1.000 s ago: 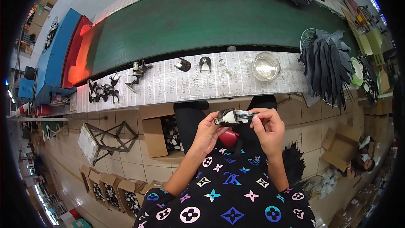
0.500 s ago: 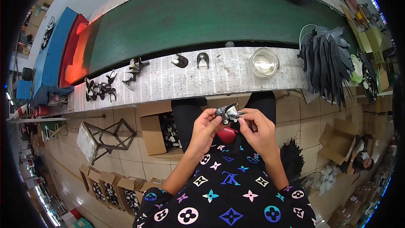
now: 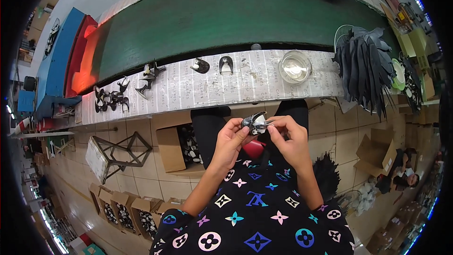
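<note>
Above my lap, my left hand (image 3: 231, 141) grips a small shoe heel (image 3: 260, 123) between thumb and fingers. The heel shows white on its inner side, and a glossy black cover curves around it. At the heel's right end, my right hand (image 3: 289, 138) pinches the narrow end of the black cover between thumb and forefinger. My fingers hide part of the heel. On the patterned white ledge in front of me stand two more heels, a dark one (image 3: 201, 65) and a black-and-white one (image 3: 226, 64).
Beyond the ledge (image 3: 264, 85) runs a green conveyor belt (image 3: 226, 19). A clear round bowl (image 3: 295, 68) and a bundle of dark strips (image 3: 363, 66) are to the right. More heels (image 3: 111, 99) cluster at the left. An open carton (image 3: 169, 151) sits below, beside a metal stand (image 3: 123, 156).
The heel has turned slightly in my fingers, and the black cover's edge now arches over its top. My right hand has shifted a little upward.
</note>
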Demonstrator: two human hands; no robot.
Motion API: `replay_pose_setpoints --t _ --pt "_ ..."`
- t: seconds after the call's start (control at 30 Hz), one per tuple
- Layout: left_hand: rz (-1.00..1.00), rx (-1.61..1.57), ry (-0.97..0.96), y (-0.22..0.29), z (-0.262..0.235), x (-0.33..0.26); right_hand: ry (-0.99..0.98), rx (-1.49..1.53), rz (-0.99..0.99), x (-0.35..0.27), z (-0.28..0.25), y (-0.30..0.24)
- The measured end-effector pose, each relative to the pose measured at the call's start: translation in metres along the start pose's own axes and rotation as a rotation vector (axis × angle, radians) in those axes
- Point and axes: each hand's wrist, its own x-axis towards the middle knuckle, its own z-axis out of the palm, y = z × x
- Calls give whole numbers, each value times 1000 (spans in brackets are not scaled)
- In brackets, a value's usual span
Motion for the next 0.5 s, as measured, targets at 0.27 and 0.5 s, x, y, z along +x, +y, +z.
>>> replay_pose_setpoints --t 0.27,0.5 --pt "-2 -20 11 -3 -5 2 -23 493 109 1 -13 3" --pt "16 23 19 -3 -9 5 9 -7 3 5 -13 -4"
